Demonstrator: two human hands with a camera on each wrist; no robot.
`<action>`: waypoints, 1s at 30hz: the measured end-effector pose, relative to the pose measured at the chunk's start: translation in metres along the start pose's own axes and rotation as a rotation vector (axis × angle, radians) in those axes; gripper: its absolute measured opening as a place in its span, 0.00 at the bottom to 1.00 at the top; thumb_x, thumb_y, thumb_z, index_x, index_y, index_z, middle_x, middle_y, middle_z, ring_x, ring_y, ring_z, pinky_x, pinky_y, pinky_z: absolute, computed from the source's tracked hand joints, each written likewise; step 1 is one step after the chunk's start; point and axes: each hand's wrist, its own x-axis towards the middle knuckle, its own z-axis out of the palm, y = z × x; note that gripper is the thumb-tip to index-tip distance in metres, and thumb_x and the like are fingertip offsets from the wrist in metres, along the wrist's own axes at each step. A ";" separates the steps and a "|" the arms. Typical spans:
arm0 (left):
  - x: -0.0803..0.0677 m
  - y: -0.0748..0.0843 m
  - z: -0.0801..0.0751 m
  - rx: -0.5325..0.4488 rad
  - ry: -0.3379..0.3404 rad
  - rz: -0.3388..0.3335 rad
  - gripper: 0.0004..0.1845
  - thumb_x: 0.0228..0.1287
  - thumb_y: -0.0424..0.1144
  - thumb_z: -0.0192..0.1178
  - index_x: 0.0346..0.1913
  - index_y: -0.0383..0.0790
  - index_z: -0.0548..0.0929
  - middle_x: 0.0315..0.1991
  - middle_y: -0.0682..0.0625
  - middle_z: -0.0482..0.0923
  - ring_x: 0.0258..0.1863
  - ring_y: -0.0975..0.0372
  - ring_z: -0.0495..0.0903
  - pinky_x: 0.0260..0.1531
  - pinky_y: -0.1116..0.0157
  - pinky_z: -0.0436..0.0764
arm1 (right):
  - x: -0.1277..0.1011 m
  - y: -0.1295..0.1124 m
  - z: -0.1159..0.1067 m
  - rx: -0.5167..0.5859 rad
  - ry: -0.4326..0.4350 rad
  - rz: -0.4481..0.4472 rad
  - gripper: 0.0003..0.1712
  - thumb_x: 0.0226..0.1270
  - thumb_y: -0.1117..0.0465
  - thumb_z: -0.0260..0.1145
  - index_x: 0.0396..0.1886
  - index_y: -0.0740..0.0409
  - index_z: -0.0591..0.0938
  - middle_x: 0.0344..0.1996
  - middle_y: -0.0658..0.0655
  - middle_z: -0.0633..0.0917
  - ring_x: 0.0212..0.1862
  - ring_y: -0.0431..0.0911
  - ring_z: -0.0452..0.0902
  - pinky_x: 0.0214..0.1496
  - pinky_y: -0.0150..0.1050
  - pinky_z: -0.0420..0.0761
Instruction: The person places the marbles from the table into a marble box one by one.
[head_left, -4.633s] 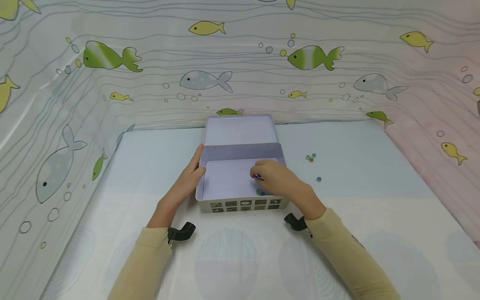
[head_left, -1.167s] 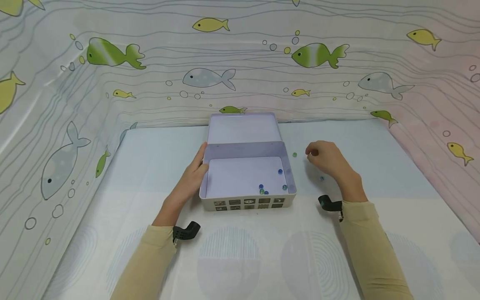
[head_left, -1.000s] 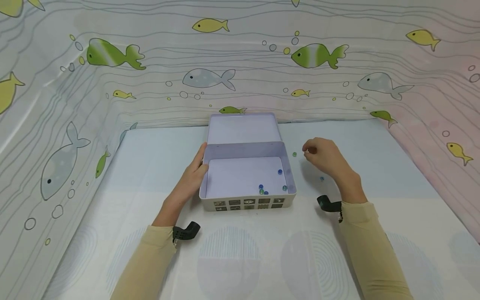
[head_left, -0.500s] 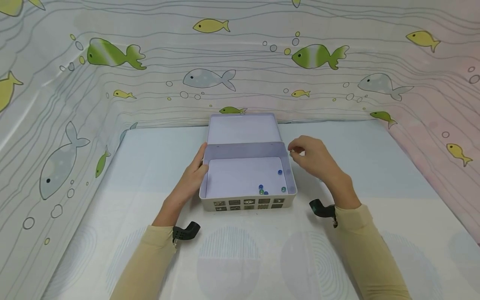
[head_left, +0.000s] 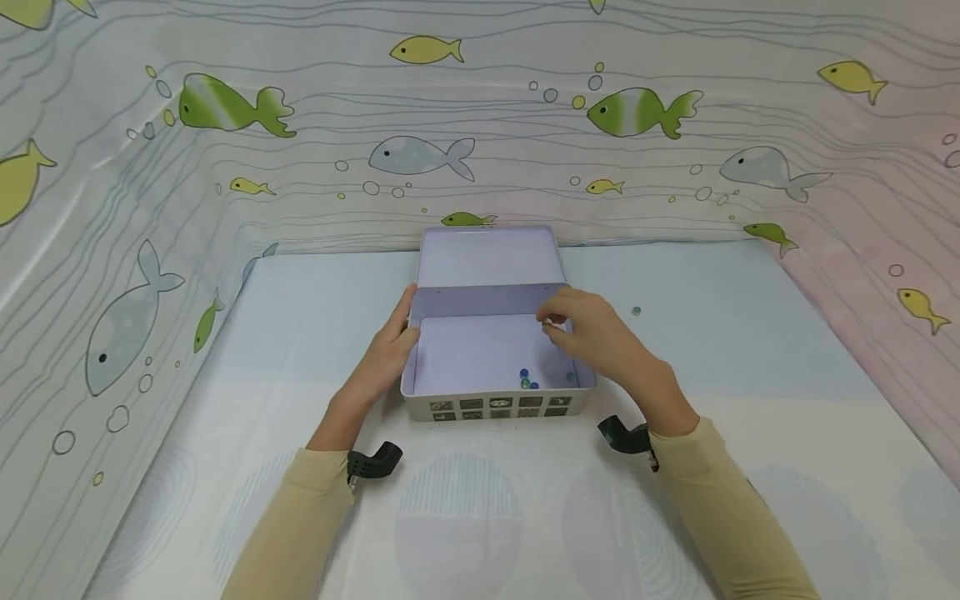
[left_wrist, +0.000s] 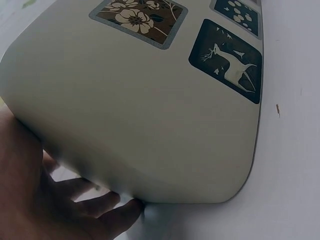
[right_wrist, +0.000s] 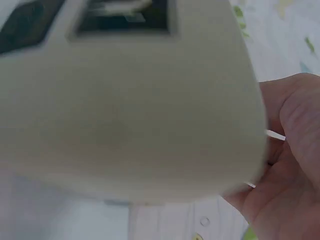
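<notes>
Both arms wear long, close-fitting sleeves of pale yellow-beige cloth, the left sleeve (head_left: 288,529) and the right sleeve (head_left: 723,521) each ending in a plain cuff at the wrist. Just past each cuff sits a small black camera mount, bent like an elbow: the left mount (head_left: 372,461) shows a dotted face, the right mount (head_left: 622,436) a smooth one. The left hand (head_left: 378,362) and right hand (head_left: 596,337) are bare, without rings or gloves.

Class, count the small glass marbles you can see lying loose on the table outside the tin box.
1. A single small greenish glass marble lies on the pale table, right of the open white tin box. The right hand may hide others.
</notes>
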 end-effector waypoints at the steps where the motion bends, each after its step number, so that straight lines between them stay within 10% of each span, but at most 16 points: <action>1: 0.000 0.000 0.000 0.001 0.000 0.000 0.37 0.74 0.32 0.36 0.81 0.46 0.36 0.82 0.48 0.33 0.81 0.51 0.38 0.79 0.46 0.44 | 0.001 -0.002 0.005 -0.007 -0.004 -0.019 0.08 0.64 0.68 0.68 0.43 0.58 0.86 0.39 0.53 0.86 0.44 0.47 0.81 0.48 0.43 0.83; 9: 0.001 0.001 -0.002 -0.016 -0.001 0.002 0.38 0.73 0.31 0.35 0.81 0.46 0.35 0.82 0.48 0.33 0.82 0.53 0.37 0.79 0.47 0.43 | 0.007 -0.013 0.040 -0.021 -0.097 -0.135 0.06 0.64 0.66 0.69 0.40 0.58 0.87 0.34 0.50 0.84 0.39 0.41 0.79 0.43 0.35 0.81; 30: -0.001 -0.002 -0.001 -0.028 -0.003 0.000 0.38 0.73 0.31 0.36 0.81 0.47 0.36 0.82 0.49 0.34 0.81 0.51 0.39 0.79 0.46 0.45 | 0.007 -0.014 0.046 -0.103 -0.215 0.014 0.08 0.67 0.65 0.65 0.42 0.55 0.87 0.35 0.49 0.85 0.35 0.41 0.76 0.40 0.36 0.78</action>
